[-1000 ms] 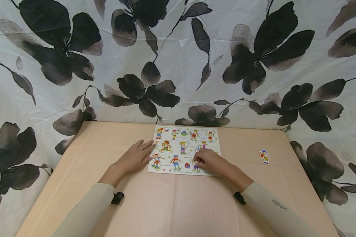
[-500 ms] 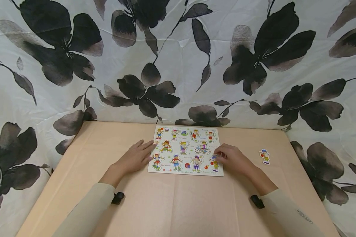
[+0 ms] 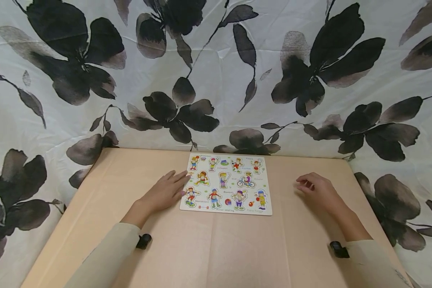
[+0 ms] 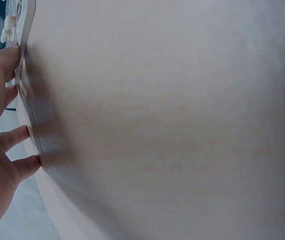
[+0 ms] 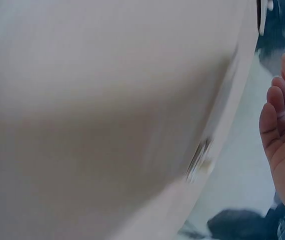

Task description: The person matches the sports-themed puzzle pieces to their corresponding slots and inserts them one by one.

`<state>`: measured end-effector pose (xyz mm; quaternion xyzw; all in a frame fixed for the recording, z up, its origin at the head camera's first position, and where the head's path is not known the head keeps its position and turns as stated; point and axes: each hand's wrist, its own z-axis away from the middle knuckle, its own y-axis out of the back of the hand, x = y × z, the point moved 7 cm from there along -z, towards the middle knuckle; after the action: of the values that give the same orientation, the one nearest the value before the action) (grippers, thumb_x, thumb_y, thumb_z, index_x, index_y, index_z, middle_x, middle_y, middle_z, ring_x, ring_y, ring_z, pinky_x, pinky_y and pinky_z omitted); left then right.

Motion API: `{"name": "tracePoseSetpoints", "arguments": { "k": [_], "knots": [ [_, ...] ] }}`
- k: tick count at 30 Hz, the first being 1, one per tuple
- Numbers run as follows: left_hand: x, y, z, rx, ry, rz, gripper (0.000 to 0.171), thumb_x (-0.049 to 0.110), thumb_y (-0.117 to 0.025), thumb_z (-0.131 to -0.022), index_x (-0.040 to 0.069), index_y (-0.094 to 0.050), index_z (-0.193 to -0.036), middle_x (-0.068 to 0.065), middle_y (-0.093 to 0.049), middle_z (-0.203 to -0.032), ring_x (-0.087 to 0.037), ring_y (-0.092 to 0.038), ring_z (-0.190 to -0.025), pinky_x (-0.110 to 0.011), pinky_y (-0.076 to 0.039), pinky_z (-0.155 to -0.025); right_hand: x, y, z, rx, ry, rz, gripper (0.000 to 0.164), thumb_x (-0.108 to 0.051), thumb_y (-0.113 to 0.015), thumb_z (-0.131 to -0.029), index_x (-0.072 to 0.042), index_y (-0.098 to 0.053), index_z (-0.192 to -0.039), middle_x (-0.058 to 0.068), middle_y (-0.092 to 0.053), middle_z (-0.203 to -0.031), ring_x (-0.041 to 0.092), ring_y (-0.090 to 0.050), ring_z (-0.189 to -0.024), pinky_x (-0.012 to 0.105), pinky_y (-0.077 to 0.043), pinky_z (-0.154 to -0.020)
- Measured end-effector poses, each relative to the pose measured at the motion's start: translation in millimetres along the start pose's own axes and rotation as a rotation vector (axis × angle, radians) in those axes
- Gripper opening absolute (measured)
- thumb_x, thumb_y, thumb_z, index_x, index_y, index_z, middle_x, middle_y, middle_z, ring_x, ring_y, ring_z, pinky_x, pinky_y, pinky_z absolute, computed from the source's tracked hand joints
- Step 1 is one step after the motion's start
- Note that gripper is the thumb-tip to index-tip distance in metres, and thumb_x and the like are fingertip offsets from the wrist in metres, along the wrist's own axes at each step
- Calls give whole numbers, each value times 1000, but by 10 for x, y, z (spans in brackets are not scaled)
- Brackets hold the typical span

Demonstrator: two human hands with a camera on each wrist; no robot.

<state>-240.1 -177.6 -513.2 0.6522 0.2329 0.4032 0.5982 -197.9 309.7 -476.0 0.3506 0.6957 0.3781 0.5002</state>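
A white puzzle board [image 3: 234, 186] with several colourful sports-figure pieces set in it lies on the table. My left hand [image 3: 165, 191] rests at the board's left edge with its fingers spread. In the left wrist view, the thumb [image 4: 7, 59] touches the board's edge [image 4: 28, 15] and other fingertips press the table. To the right of the board and apart from it, my right hand [image 3: 320, 194] hovers with loosely bent fingers that hold nothing. A loose puzzle piece [image 5: 200, 161] lies on the table in the right wrist view, blurred; the hand hides it in the head view.
The table [image 3: 237, 248] has a light tan cover with faint creases. Behind it and at its sides hangs white cloth [image 3: 237, 80] with dark flowers. Black wrist cameras sit under the left sleeve [image 3: 109, 248] and the right sleeve [image 3: 372, 256].
My right hand has moved right, from over the board's lower figures, past its right edge, to where the loose piece lies. The left hand and the board have stayed in place.
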Motion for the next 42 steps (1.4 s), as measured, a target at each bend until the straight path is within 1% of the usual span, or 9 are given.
{"name": "tracePoseSetpoints", "arguments": {
  "k": [5,9,13,15,21,27,33,37,42],
  "knots": [
    [0,-6,-7,0,-2,-3,62,38,-57,-106,16,-39,-161,-6,-34,-168,-50,-30,-152,-63,-26,-126,248,169,107,13,-56,26,20,-10,-80,-91,-4,-74,-109,10,-71,-98,19,-62,-82,24,-52,-64],
    [-5,-2,-9,9,-12,-9,61,37,-57,-106,15,-41,-160,-7,-35,-168,-50,-31,-151,-62,-27,-126,444,230,174,-11,-116,38,22,-14,-78,-93,-2,-73,-111,13,-70,-100,23,-64,-84,25,-53,-63],
    [-5,3,-9,15,-18,-1,60,36,-57,-106,14,-41,-159,-9,-37,-167,-51,-32,-150,-62,-27,-125,622,232,233,-63,-203,33,26,-18,-77,-94,-1,-72,-113,14,-68,-103,27,-65,-86,30,-54,-67],
    [-5,4,-6,16,-16,3,60,36,-57,-106,14,-42,-159,-9,-37,-167,-51,-32,-151,-63,-27,-125,686,225,260,-88,-229,29,27,-18,-77,-94,0,-71,-114,16,-67,-103,27,-65,-87,30,-54,-68],
    [-5,4,-4,14,-10,5,60,36,-57,-106,14,-42,-159,-9,-37,-167,-50,-32,-151,-62,-27,-126,818,189,311,-131,-271,18,26,-13,-77,-93,1,-71,-114,15,-66,-100,25,-63,-87,24,-53,-67],
    [7,15,-2,14,-16,5,60,35,-57,-106,13,-42,-159,-10,-37,-167,-50,-32,-151,-62,-27,-125,889,145,317,-142,-277,27,19,-10,-75,-94,0,-71,-110,13,-67,-96,23,-59,-86,30,-52,-70],
    [9,10,-3,9,-19,-3,60,37,-56,-106,14,-41,-160,-9,-36,-167,-49,-32,-151,-61,-27,-126,923,124,332,-152,-300,26,17,-12,-73,-96,0,-70,-108,12,-68,-93,21,-58,-82,29,-49,-67],
    [8,11,-6,12,-25,-17,61,37,-57,-106,14,-41,-160,-9,-36,-167,-49,-32,-151,-61,-27,-126,863,140,318,-141,-283,34,16,-12,-73,-96,-1,-71,-107,13,-68,-96,22,-58,-84,29,-50,-68],
    [2,15,-5,7,-26,-17,61,36,-57,-106,13,-41,-160,-9,-36,-167,-48,-31,-152,-60,-26,-127,687,145,283,-123,-232,26,15,-10,-74,-94,-1,-72,-105,12,-68,-96,22,-60,-84,27,-51,-67]
  ]
}}
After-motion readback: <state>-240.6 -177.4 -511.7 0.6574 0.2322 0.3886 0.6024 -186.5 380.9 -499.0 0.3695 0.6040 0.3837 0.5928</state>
